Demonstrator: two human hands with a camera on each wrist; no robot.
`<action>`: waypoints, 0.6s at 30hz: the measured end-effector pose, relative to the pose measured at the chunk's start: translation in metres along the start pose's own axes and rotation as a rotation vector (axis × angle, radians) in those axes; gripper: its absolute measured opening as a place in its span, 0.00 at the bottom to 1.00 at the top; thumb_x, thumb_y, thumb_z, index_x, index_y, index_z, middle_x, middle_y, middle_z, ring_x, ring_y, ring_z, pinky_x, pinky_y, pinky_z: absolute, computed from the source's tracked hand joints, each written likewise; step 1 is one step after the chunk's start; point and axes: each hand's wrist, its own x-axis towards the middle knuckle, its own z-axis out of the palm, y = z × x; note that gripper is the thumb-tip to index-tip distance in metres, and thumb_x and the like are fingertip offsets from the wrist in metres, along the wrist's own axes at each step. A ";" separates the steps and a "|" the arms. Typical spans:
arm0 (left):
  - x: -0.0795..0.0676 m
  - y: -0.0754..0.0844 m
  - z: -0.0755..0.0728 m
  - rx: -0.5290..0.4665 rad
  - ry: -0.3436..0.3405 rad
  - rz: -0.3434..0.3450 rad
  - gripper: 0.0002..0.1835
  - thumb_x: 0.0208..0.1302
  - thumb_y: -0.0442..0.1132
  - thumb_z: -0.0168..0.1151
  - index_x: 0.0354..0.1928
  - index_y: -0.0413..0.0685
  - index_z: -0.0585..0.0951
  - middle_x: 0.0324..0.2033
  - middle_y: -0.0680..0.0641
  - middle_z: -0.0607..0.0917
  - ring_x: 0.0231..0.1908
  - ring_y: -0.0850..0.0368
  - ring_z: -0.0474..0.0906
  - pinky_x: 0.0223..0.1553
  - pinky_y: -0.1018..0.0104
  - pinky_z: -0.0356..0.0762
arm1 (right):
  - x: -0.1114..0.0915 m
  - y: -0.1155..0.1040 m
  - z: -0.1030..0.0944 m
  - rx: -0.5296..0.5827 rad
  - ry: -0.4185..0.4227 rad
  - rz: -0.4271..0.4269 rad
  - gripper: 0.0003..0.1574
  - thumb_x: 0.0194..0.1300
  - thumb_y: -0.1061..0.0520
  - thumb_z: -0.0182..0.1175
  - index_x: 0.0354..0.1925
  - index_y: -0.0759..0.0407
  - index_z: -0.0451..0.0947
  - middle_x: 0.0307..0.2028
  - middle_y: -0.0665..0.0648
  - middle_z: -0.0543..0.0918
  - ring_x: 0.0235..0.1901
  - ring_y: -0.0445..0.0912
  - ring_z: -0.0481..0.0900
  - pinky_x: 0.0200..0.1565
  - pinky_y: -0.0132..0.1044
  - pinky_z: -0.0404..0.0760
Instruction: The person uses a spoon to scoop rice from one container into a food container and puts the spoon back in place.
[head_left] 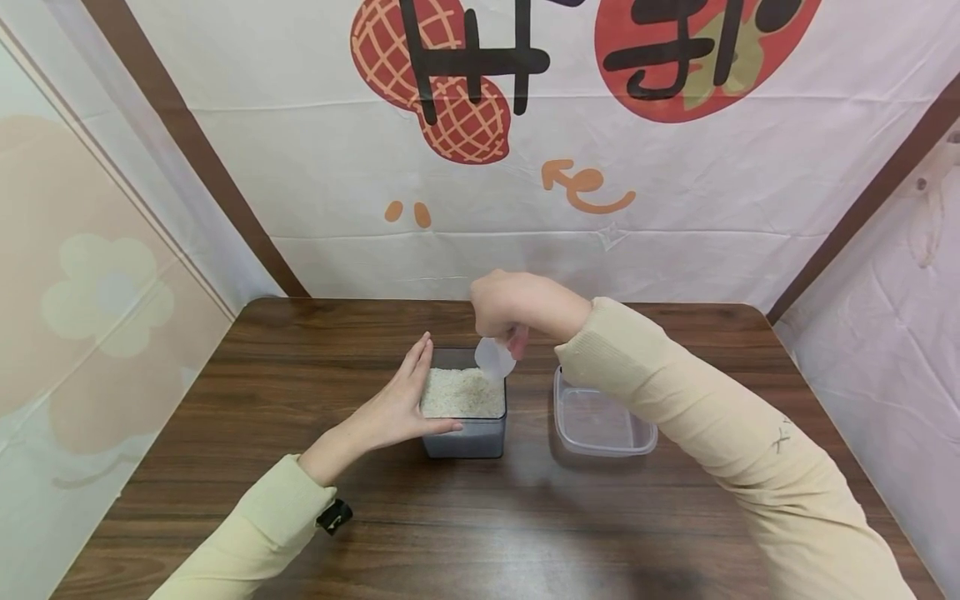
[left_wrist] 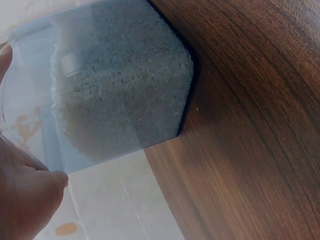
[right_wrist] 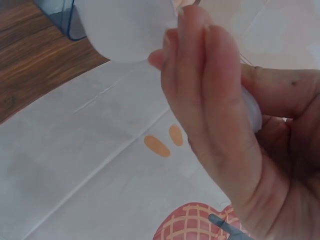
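Observation:
A clear, blue-grey tinted square container stands on the table, holding white rice below its rim. My left hand rests against its left side, fingers straight toward the far corner and thumb lying along the near rim. Through the container wall the left wrist view shows rice. My right hand grips the handle of a translucent white scoop with some pink at the handle. The scoop is tilted at the container's far right corner; its inside is hidden. In the right wrist view, curled fingers cover most of the handle.
A clear, shallow plastic box stands to the right, partly under the right sleeve. Dark wood-grain table extends around both containers. A printed white curtain hangs behind the table's far edge. One small grain lies beside the container.

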 end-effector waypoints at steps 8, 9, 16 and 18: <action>-0.001 0.000 -0.001 -0.016 -0.004 -0.015 0.66 0.43 0.64 0.66 0.69 0.34 0.36 0.70 0.41 0.35 0.67 0.43 0.43 0.61 0.48 0.56 | 0.002 -0.009 0.004 0.009 0.004 0.014 0.10 0.60 0.63 0.47 0.23 0.61 0.71 0.13 0.53 0.75 0.14 0.42 0.80 0.18 0.25 0.73; -0.001 0.000 -0.001 -0.015 -0.002 -0.013 0.66 0.43 0.64 0.66 0.69 0.34 0.36 0.70 0.40 0.36 0.67 0.42 0.43 0.61 0.48 0.56 | 0.003 -0.009 0.005 0.006 0.008 0.013 0.10 0.60 0.62 0.48 0.23 0.61 0.72 0.14 0.53 0.75 0.15 0.42 0.80 0.18 0.25 0.73; -0.001 -0.001 -0.001 -0.010 -0.006 -0.022 0.66 0.43 0.65 0.66 0.69 0.34 0.37 0.70 0.41 0.36 0.67 0.43 0.43 0.61 0.48 0.56 | 0.008 -0.009 0.010 0.026 0.012 0.023 0.10 0.61 0.61 0.50 0.27 0.64 0.76 0.15 0.54 0.78 0.13 0.41 0.79 0.20 0.27 0.76; -0.001 -0.001 -0.001 -0.014 -0.009 -0.025 0.66 0.43 0.66 0.65 0.69 0.34 0.37 0.70 0.41 0.35 0.67 0.44 0.42 0.61 0.49 0.56 | 0.010 -0.009 0.011 0.027 0.003 0.024 0.10 0.61 0.61 0.50 0.27 0.63 0.76 0.15 0.53 0.78 0.13 0.40 0.78 0.20 0.26 0.75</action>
